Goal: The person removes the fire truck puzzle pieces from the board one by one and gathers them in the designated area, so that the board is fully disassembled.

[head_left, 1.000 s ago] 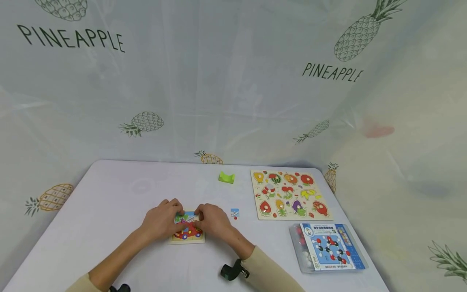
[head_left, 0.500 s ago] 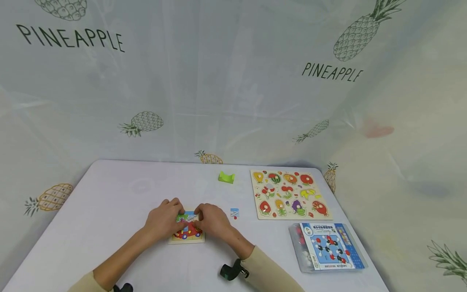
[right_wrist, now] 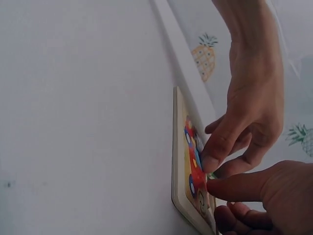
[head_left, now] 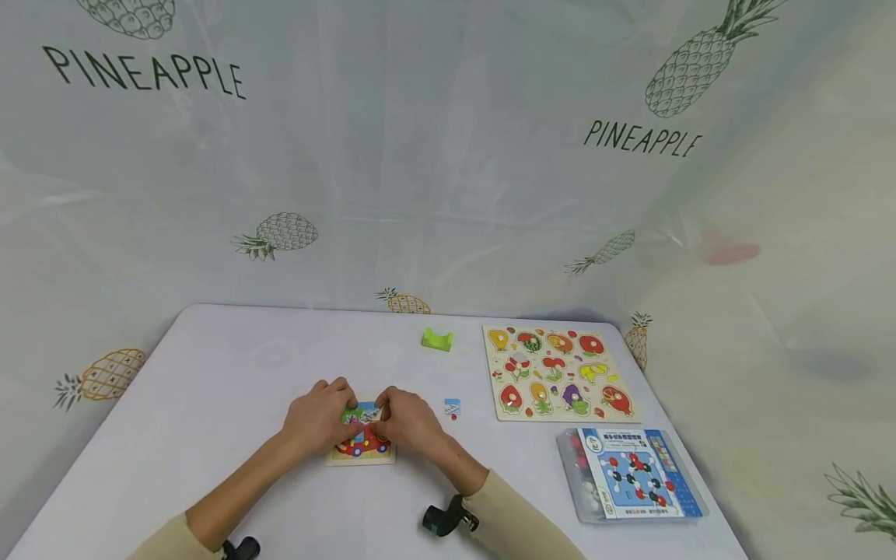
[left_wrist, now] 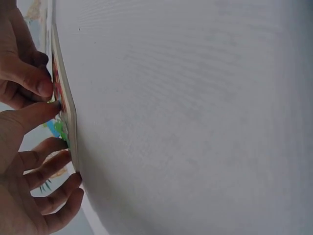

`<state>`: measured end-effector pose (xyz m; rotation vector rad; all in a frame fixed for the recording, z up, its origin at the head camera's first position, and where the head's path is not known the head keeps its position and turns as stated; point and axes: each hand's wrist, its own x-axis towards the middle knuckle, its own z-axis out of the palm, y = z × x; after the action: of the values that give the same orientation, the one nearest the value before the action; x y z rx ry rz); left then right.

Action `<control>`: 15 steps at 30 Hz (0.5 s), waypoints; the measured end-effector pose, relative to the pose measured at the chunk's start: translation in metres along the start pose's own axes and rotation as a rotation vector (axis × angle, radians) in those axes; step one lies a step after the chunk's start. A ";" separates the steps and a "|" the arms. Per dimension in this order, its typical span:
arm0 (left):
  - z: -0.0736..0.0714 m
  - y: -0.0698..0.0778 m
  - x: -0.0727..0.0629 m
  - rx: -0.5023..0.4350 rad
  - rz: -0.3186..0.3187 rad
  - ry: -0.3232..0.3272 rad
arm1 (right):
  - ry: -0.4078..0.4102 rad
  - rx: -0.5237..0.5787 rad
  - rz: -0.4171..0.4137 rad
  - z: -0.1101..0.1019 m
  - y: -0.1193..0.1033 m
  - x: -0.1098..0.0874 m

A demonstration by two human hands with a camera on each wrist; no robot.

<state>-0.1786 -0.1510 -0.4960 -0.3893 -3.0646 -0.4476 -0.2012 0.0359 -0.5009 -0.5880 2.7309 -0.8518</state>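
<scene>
A small wooden jigsaw puzzle [head_left: 362, 451] with a red car picture lies on the white table, under both hands. My left hand [head_left: 318, 416] grips its left side, with the thumb on the picture and the fingers at the far left edge. From the right, my right hand [head_left: 409, 422] holds its upper part between bent index finger and thumb. The two thumbs come close together over the car. In the left wrist view, the left fingertips [left_wrist: 73, 178] touch the board's rim. In the right wrist view the right thumb [right_wrist: 234, 187] presses on the picture; the upper pieces are partly hidden.
A small blue-and-white piece [head_left: 453, 406] with a red spot lies right of the right hand. Further back is a green curved block [head_left: 437, 340]. A fruit peg board [head_left: 562, 375] and a clear plastic box [head_left: 630, 474] with a molecule picture occupy the right side.
Both hands stay on the puzzle with almost the same hold. The left forearm has shifted slightly to the right, and the head view has moved a little.
</scene>
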 end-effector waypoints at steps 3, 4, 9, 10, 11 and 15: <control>-0.001 0.000 0.000 -0.009 -0.001 -0.003 | 0.018 0.025 0.006 -0.001 -0.002 -0.001; -0.001 0.000 0.000 -0.011 -0.001 -0.006 | 0.026 0.034 0.008 -0.001 -0.003 -0.001; -0.001 0.000 -0.001 -0.011 -0.007 -0.013 | 0.058 0.123 0.006 -0.001 -0.004 -0.001; -0.001 0.000 -0.002 -0.010 -0.007 -0.010 | 0.063 0.141 -0.001 -0.001 -0.004 -0.001; -0.001 -0.001 -0.002 -0.011 -0.007 -0.007 | 0.068 0.156 -0.008 0.000 -0.003 -0.001; 0.000 -0.001 -0.002 -0.013 -0.004 0.002 | 0.070 0.221 -0.010 0.003 -0.002 0.001</control>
<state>-0.1771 -0.1525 -0.4964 -0.3836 -3.0627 -0.4680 -0.2011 0.0329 -0.5022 -0.5356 2.6468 -1.1777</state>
